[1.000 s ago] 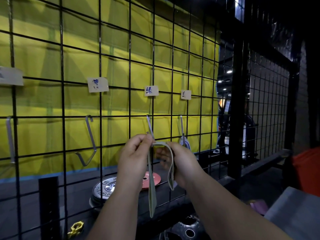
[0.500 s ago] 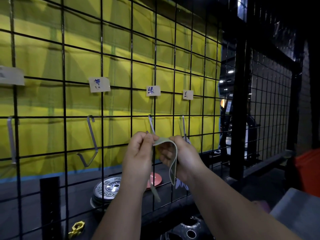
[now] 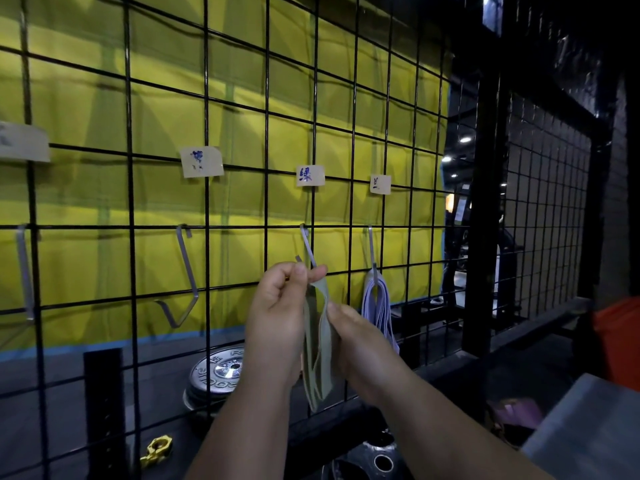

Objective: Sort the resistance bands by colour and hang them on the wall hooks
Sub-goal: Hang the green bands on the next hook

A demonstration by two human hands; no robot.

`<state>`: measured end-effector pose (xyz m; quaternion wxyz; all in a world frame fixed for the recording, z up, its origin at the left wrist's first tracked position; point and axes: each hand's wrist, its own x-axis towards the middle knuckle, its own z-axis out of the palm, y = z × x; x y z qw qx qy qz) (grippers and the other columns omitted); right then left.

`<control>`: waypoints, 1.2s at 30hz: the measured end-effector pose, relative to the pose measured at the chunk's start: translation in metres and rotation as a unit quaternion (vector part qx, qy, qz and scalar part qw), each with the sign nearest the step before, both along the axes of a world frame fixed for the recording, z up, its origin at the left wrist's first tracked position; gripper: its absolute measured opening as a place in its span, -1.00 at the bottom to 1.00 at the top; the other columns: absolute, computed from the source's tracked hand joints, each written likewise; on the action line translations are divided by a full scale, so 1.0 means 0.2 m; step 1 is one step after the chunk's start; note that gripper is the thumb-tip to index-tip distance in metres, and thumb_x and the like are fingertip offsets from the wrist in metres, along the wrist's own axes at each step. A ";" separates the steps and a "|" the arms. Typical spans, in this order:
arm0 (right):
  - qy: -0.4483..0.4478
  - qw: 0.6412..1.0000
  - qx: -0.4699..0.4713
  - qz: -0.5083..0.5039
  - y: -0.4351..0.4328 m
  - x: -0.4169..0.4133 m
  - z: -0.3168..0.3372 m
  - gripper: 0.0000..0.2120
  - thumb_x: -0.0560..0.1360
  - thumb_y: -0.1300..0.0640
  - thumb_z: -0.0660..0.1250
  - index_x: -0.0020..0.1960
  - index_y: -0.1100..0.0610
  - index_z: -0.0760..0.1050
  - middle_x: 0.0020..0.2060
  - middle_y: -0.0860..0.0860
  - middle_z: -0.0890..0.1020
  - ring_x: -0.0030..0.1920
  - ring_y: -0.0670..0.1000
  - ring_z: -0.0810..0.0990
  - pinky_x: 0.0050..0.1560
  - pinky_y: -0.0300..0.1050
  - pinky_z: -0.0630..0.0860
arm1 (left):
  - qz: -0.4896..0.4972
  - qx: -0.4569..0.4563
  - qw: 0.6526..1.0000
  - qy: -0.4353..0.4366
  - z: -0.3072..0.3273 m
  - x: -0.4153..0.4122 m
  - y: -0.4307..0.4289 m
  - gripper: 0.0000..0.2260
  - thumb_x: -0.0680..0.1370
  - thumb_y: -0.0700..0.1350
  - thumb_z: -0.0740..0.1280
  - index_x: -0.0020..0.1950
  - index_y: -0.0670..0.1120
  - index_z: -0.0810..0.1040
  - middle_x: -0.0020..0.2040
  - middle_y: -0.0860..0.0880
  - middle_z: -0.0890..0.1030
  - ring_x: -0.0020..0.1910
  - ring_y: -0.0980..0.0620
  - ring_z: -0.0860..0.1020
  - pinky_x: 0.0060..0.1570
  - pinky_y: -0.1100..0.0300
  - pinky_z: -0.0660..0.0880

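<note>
Nearest, low at the right: corner of a grey flat slab [image 3: 588,434]. Just left of it, a small purple object [image 3: 516,410], too dim to identify. Low in the middle: dark round weight plate with a centre hole [image 3: 382,462].

Next, both forearms raised. Left hand [image 3: 277,306] pinching the top fold of an olive-green flat resistance band [image 3: 317,355] between thumb and forefinger. Right hand [image 3: 356,344] grasping the same band lower down, thumb pressed on its right edge. Band doubled between the two hands, lower end free, top just under a bent silver metal hook [image 3: 308,245]. Cannot tell whether looped over the hook's tip.

Behind the hands: black wire grid panel [image 3: 207,98].
- On the next silver hook to the right [image 3: 371,251], a bundle of pale lavender-blue bands [image 3: 377,306].
- To the left, an empty silver hook [image 3: 188,268], and another at the far left edge [image 3: 25,271].
- Beige paper labels above the hooks, the one over the middle hook [image 3: 310,175] written in blue.

Through the grid, low left: yellow metal barbell collar [image 3: 156,450] and a stack of silver round weight plates [image 3: 216,374].

Farther back: yellow-green padded wall [image 3: 156,116]. Far right: orange bulky object [image 3: 620,341] and a dim room with ceiling lights [image 3: 465,139].
</note>
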<state>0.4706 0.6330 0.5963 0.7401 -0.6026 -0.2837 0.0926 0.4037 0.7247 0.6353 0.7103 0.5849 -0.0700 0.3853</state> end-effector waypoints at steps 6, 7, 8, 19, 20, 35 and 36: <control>-0.041 0.999 -0.002 0.004 -0.03 0.02 -0.04 -0.56 0.54 -0.14 0.25 0.12 0.24 0.45 -0.24 0.03 0.65 -0.24 -0.07 0.60 -0.19 -0.18 0.50 | -0.033 -0.030 0.999 -0.005 0.01 -0.01 -0.01 -0.83 0.61 -0.06 0.22 -0.12 -0.06 0.53 -0.02 0.04 0.70 -0.12 0.21 0.61 -0.09 0.23 0.50; -0.056 0.998 -0.005 -0.004 -0.03 0.01 -0.04 -0.61 0.53 -0.13 0.23 0.05 0.21 0.45 -0.34 -0.04 0.59 -0.34 -0.12 0.53 -0.28 -0.24 0.45 | -0.033 -0.035 0.999 -0.006 0.01 -0.01 -0.01 -0.84 0.61 -0.06 0.22 -0.12 -0.06 0.53 -0.04 0.06 0.70 -0.14 0.28 0.59 -0.10 0.27 0.44; -0.068 0.998 -0.007 -0.010 -0.03 0.01 -0.04 -0.66 0.53 -0.12 0.22 0.00 0.18 0.44 -0.38 -0.07 0.55 -0.38 -0.13 0.48 -0.32 -0.25 0.40 | -0.035 -0.038 0.999 -0.005 0.02 -0.01 -0.01 -0.84 0.60 -0.06 0.22 -0.12 -0.05 0.53 -0.06 0.07 0.70 -0.12 0.31 0.57 -0.05 0.27 0.37; -0.176 0.978 -0.070 -0.084 -0.02 0.02 -0.11 -0.76 0.61 -0.09 0.12 -0.11 0.06 0.34 -0.49 -0.20 0.44 -0.43 -0.18 0.38 -0.31 -0.20 0.35 | 0.006 -0.044 0.999 -0.017 0.02 0.06 -0.05 -0.78 0.60 -0.11 0.26 -0.23 -0.07 0.55 -0.19 0.05 0.69 -0.03 0.22 0.57 -0.05 0.29 0.35; -0.173 0.979 -0.071 -0.082 -0.02 0.03 -0.11 -0.78 0.61 -0.09 0.10 -0.07 0.04 0.36 -0.47 -0.21 0.45 -0.41 -0.18 0.38 -0.27 -0.17 0.35 | 0.010 -0.039 0.999 -0.017 0.01 0.06 -0.06 -0.79 0.60 -0.10 0.26 -0.23 -0.07 0.55 -0.18 0.05 0.69 0.00 0.19 0.57 -0.06 0.30 0.35; -0.130 0.986 -0.078 -0.065 0.00 0.03 -0.15 -0.58 0.53 -0.24 0.07 0.13 -0.03 0.54 0.03 0.05 0.67 0.07 -0.03 0.64 0.16 0.01 0.52 | 0.087 0.026 0.995 -0.038 -0.09 0.11 -0.09 -0.91 0.53 0.00 0.32 0.02 0.11 0.56 -0.01 0.22 0.62 -0.01 0.33 0.55 -0.10 0.46 0.43; -0.128 0.987 -0.076 -0.059 0.00 0.02 -0.14 -0.58 0.55 -0.23 0.06 0.15 -0.01 0.53 0.05 0.06 0.67 0.08 -0.04 0.64 0.16 0.00 0.52 | 0.099 0.040 0.994 -0.029 -0.12 0.11 -0.10 -0.84 0.52 0.02 0.34 0.10 0.15 0.52 0.06 0.23 0.57 0.02 0.33 0.53 -0.10 0.48 0.42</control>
